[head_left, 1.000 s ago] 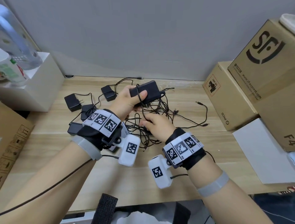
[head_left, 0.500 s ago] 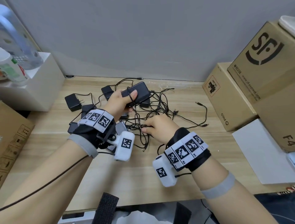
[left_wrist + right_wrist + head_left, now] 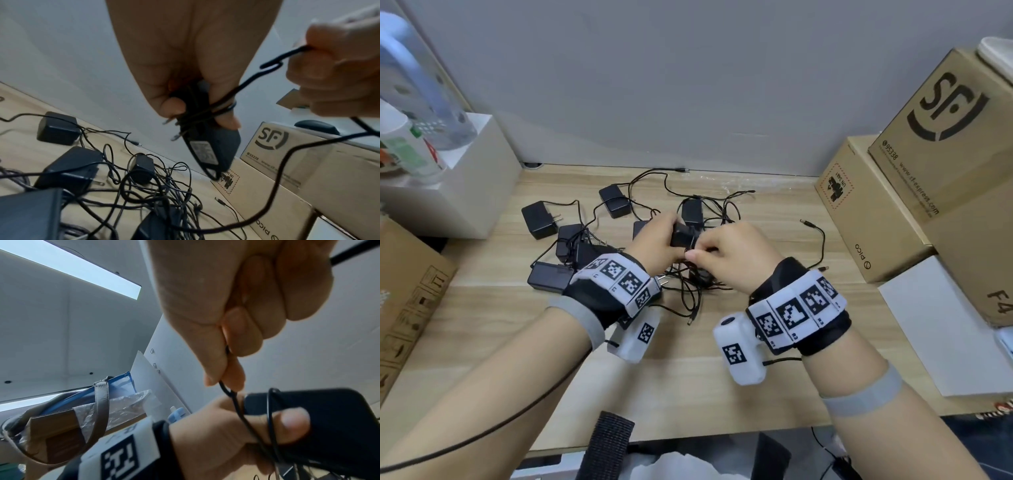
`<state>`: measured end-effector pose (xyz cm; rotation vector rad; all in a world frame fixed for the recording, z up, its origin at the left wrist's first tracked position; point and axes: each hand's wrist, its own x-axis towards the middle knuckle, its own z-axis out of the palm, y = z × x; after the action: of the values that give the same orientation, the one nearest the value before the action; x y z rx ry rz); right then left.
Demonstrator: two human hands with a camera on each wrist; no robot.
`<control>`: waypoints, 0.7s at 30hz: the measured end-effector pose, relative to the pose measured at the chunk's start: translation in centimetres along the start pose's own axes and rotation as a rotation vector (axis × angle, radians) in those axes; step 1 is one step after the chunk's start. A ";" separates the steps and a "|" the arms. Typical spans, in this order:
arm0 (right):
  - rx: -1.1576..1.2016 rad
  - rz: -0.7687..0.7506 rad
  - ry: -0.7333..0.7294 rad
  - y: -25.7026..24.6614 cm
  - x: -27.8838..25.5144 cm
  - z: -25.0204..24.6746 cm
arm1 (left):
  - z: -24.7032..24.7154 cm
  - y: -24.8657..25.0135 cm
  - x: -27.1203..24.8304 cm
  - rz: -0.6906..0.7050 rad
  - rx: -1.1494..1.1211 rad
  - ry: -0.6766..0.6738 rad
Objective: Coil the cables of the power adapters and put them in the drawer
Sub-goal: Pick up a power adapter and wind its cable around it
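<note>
The left hand [image 3: 654,241] grips one black power adapter [image 3: 209,146] above the wooden desk [image 3: 688,377], thumb and fingers curled round its near end; in the left wrist view its long axis runs away from the palm, label face showing, with several turns of thin cable [image 3: 273,65] already lying across the body close to the fingers. The right hand [image 3: 732,253] stands just beside it, on the adapter's right, pinching that cable between thumb and forefinger; the remaining fingers are curled in. In the right wrist view the pinched strand drops straight from the fingertips [image 3: 230,379] to the wrapped section, so the line is short and the wrapping direction is crosswise to the adapter's long axis. The loose remainder trails down toward the tangle of cables [image 3: 688,291] on the desk, where the other adapters [image 3: 539,221] lie uncoiled. No drawer is in view. Against the earlier frames, the adapter sits lower and nearer the person, the right hand has left the tangle and come up to meet the left, and the two hands are now close together. Judgement: coiling of the first unit is in progress; the trailing strand may snag in the tangle.
</note>
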<state>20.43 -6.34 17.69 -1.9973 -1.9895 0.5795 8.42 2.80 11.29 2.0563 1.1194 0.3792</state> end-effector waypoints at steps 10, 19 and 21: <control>0.051 0.049 0.314 2.6 -0.2 -2.2 | -2.6 0.8 0.4 -0.028 0.060 -0.139; 0.388 0.185 0.360 4.9 0.9 0.8 | -3.4 0.4 -0.7 0.145 -0.752 -0.530; 0.393 0.209 0.272 4.8 1.3 1.7 | -3.0 0.7 -0.6 0.124 -0.923 -0.467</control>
<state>23.93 -5.29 13.81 -1.9251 -1.3972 0.6454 6.77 3.47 13.93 1.2810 0.3968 0.3568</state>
